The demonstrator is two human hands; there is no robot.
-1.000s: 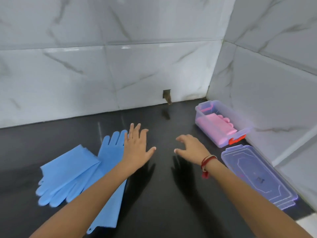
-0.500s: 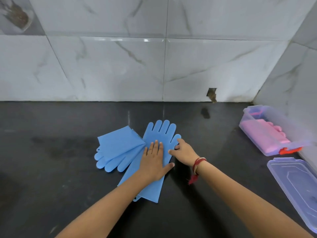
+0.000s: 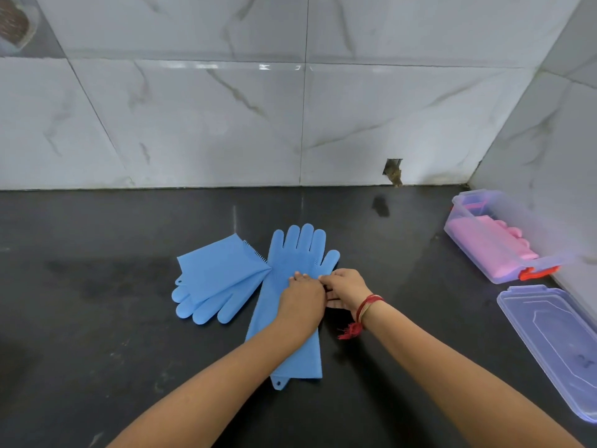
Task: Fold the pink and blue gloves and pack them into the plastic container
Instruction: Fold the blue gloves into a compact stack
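A blue glove (image 3: 300,250) lies flat on the black counter (image 3: 97,302), its fingers pointing at the wall. My left hand (image 3: 302,302) rests on the glove's palm with curled fingers. My right hand (image 3: 345,287) touches it from the right and grips the glove's edge just below its thumb. To the left lies a second blue glove (image 3: 219,276), folded over, with its fingers towards me. At the far right, the clear plastic container (image 3: 478,253) holds the folded pink gloves (image 3: 499,242).
The container's clear lid (image 3: 555,344) lies on the counter at the right edge, nearer to me than the container. Marble-tiled walls close the back and the right side. A small broken hole (image 3: 393,171) sits low in the back wall.
The view swung left and brought the blue gloves to the centre. Both hands moved onto the flat blue glove. My left hand's fingers curled, and my right hand closed on the glove's right edge.
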